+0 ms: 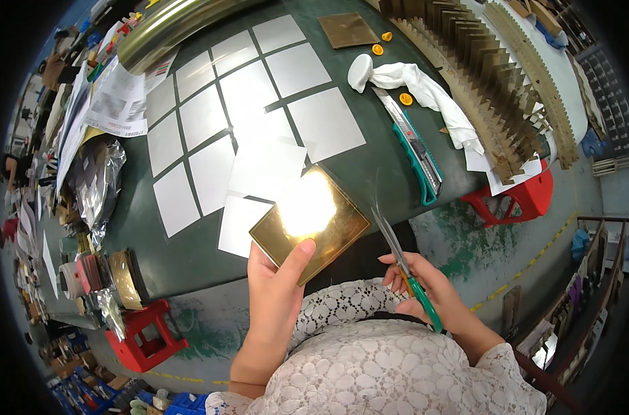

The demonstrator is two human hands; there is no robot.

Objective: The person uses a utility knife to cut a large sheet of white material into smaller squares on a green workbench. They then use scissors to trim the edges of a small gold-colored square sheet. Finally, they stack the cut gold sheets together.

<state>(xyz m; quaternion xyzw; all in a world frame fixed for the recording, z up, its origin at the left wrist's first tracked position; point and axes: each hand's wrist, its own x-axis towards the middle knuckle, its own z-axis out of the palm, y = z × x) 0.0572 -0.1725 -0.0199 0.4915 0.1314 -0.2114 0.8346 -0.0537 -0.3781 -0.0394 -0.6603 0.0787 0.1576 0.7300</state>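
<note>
My left hand [274,294] grips a shiny gold square plate [345,223], thumb on its face and fingers beneath. A bright glare covers much of the plate's upper part. In my right hand [435,287] is a pair of scissors [421,299] with green handles, its blades pointing up and away, just right of the plate and apart from it. Beyond the plate, pale square sheets [297,69] lie in rows on the dark green table [214,266]; the plate overlaps the nearest ones in view. A green utility knife [417,155] lies on the table to the right.
A white cloth [428,93] with a round knob end and several yellow caps [377,50] lie near a dull brass plate [348,30]. Toothed racks [466,76] of upright plates stand far right. A gold roll [183,31] lies far left. Red stools [145,342] flank the table.
</note>
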